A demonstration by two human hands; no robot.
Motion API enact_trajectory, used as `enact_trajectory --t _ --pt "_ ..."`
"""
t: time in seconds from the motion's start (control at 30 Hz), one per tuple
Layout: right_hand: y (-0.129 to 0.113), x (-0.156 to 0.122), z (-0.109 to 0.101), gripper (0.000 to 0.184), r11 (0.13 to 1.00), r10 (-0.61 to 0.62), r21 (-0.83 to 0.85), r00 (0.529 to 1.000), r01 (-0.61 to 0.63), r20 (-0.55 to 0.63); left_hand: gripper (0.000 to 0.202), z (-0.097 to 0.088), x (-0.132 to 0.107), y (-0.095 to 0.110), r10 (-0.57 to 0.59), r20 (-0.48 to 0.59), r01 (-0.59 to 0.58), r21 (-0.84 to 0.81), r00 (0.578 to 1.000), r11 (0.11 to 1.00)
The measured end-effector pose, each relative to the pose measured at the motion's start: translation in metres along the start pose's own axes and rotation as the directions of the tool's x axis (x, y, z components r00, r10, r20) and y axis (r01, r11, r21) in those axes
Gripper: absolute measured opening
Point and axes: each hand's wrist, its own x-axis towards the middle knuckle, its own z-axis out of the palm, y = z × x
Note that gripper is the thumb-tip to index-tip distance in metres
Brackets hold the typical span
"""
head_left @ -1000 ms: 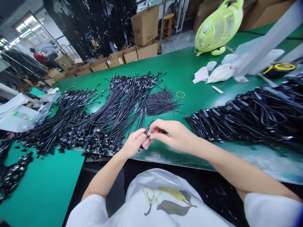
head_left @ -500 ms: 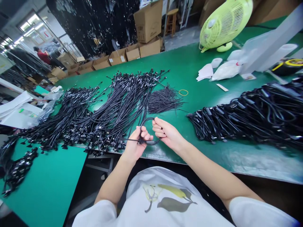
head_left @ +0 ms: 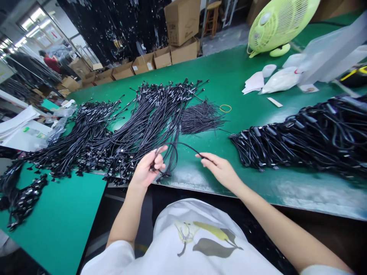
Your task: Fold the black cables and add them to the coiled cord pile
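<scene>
Wider apart now, the two hands, compared with their close position around the cable a moment earlier. From the head view, one black cable [head_left: 172,147] in an open loop, just below and to the left of the small bundle of thin black wires [head_left: 200,118], the reference point for all other places here. Left hand [head_left: 146,168] closed around the gathered part of the cable, with a dark connector [head_left: 163,175] hanging just under it, close to the near end of the long fanned rows of cables [head_left: 137,130]. Right hand [head_left: 219,170] below and to the right of the bundle, with fingertips [head_left: 208,160] at the thin far end of the cable; firmness of this contact impossible to tell.

No tie visible on the loop, so this one cable apparently not finished. Yellow rubber band [head_left: 225,108] lying just to the right of the bundle, touching nothing in the hands. Many cables in both large groups: the fanned rows to the left of the bundle, a thick heap of looped cables [head_left: 301,141] to the right. Which group finished and which waiting, impossible to tell. Far beyond the bundle, a lime-green desk fan [head_left: 281,25], white plastic bags [head_left: 282,80] and cardboard boxes [head_left: 182,23]; far to its left, a co-worker in a red top [head_left: 51,64].
</scene>
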Motion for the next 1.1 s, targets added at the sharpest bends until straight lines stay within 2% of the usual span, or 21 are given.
enact_trajectory --t 0.03,0.1,0.2,0.3,0.37,0.43,0.53,0.63,0.67,0.73,0.77,0.8,0.83,0.87,0.9,0.97,1.03,1.07,1.1 --pt "-0.002 0.002 -0.007 0.032 0.988 -0.092 -0.130 0.994 0.085 -0.052 0.033 -0.001 -0.001 -0.001 -0.033 0.034 0.032 0.040 0.999 0.999" --pt "-0.008 0.008 -0.017 0.031 0.926 -0.221 -0.325 0.974 0.195 -0.046 0.033 -0.002 -0.001 -0.006 -0.073 0.086 0.066 0.085 0.994 0.994" --pt "-0.013 0.021 -0.027 0.033 0.877 -0.249 -0.420 0.968 0.233 0.018 0.031 -0.005 -0.003 -0.012 -0.111 0.152 0.098 0.086 0.982 0.991" --pt "-0.010 0.030 -0.036 0.032 0.864 -0.246 -0.452 0.969 0.223 0.009 0.028 -0.011 -0.011 -0.007 -0.163 0.215 0.149 0.079 0.963 0.986" --pt "-0.005 0.031 -0.043 0.031 0.852 -0.274 -0.462 0.962 0.245 0.006 0.023 -0.016 -0.019 0.004 -0.107 0.157 0.104 0.031 0.982 0.994" --pt "0.000 0.028 -0.049 0.031 0.838 -0.314 -0.458 0.948 0.298 0.042 0.021 -0.019 -0.025 0.016 0.017 0.025 -0.017 -0.023 1.000 1.000" --pt "0.001 0.018 -0.054 0.032 0.798 -0.377 -0.483 0.924 0.359 0.063 0.029 -0.021 -0.026 0.029 0.134 -0.111 -0.136 -0.010 0.985 0.991" --pt "-0.013 0.005 -0.051 0.027 0.668 -0.494 -0.613 0.868 0.422 0.059 0.028 -0.019 -0.014 0.022 0.216 -0.127 -0.199 0.132 0.968 0.971" --pt "-0.021 0.001 -0.047 0.025 0.606 -0.522 -0.650 0.846 0.459 0.110 0.028 -0.016 -0.009 0.015 0.253 -0.112 -0.225 0.216 0.961 0.950" --pt "-0.043 -0.005 -0.036 0.024 0.517 -0.531 -0.627 0.793 0.583 0.298 0.031 -0.007 0.001 -0.003 0.306 -0.034 -0.263 0.424 0.952 0.867" --pt "-0.055 -0.007 -0.030 0.025 0.519 -0.522 -0.556 0.756 0.649 0.395 0.032 -0.002 0.004 -0.013 0.301 0.029 -0.271 0.526 0.953 0.806" --pt "-0.066 -0.006 -0.024 0.026 0.558 -0.514 -0.463 0.725 0.689 0.459 0.032 0.004 0.005 -0.023 0.268 0.097 -0.270 0.613 0.959 0.743" --pt "-0.075 -0.003 -0.018 0.025 0.627 -0.507 -0.371 0.721 0.685 0.473 0.032 0.010 0.005 -0.031 0.215 0.160 -0.266 0.674 0.963 0.689" --pt "-0.082 0.002 -0.014 0.023 0.713 -0.493 -0.290 0.750 0.639 0.441 0.031 0.014 0.004 -0.037 0.157 0.211 -0.262 0.705 0.965 0.659" --pt "-0.086 0.008 -0.009 0.019 0.799 -0.463 -0.221 0.807 0.559 0.367 0.031 0.019 0.003 -0.042 0.109 0.241 -0.252 0.705 0.964 0.663" --pt "-0.085 0.022 -0.002 0.015 0.915 -0.388 -0.071 0.913 0.398 0.125 0.031 0.024 0.001 -0.046 0.080 0.255 -0.224 0.607 0.964 0.762" --pt "-0.076 0.033 0.006 0.033 0.939 -0.317 0.104 0.942 0.328 -0.112 0.031 0.028 0.002 -0.045 0.149 0.210 -0.226 0.415 0.966 0.882" --pt "-0.070 0.037 0.011 0.040 0.931 -0.272 0.205 0.948 0.303 -0.169 0.031 0.029 0.004 -0.045 0.198 0.165 -0.242 0.316 0.966 0.917" --pt "-0.066 0.038 0.016 0.043 0.914 -0.207 0.321 0.965 0.250 -0.162 0.030 0.030 0.007 -0.044 0.230 0.121 -0.253 0.240 0.966 0.937"
